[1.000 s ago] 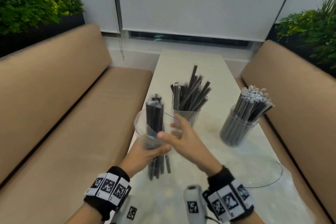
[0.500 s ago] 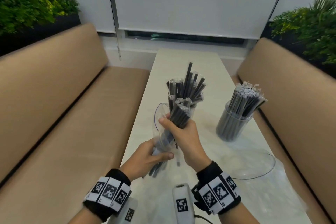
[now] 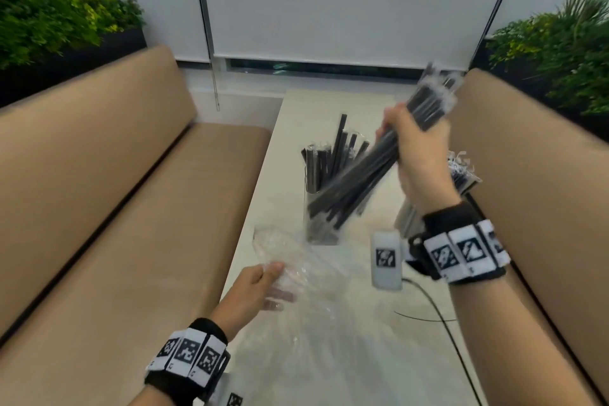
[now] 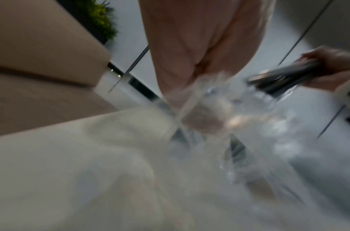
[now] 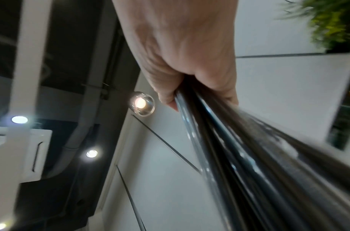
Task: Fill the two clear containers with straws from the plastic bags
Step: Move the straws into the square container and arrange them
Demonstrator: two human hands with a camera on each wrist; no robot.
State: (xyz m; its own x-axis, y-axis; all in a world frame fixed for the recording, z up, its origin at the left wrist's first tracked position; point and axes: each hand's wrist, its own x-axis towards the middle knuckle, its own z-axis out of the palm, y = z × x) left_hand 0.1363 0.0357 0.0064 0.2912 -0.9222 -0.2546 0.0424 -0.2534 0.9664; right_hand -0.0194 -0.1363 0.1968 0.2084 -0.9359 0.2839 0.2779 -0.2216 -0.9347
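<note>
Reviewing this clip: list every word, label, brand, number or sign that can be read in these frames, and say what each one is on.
No readable text in any view.
Left wristband: black-and-white square marker patterns, no letters or numbers.
Right wristband: the same kind of markers, no letters or numbers.
White device by the right wrist: one marker, no words.
Straws and plastic bag: no print visible; both wrist views are blurred.

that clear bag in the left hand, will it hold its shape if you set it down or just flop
Likely flop: the bag looks thin and crumpled, sagging from the left hand. Probably very light, so it may slide off the table. It seems empty now; the straws are in the right hand.
</note>
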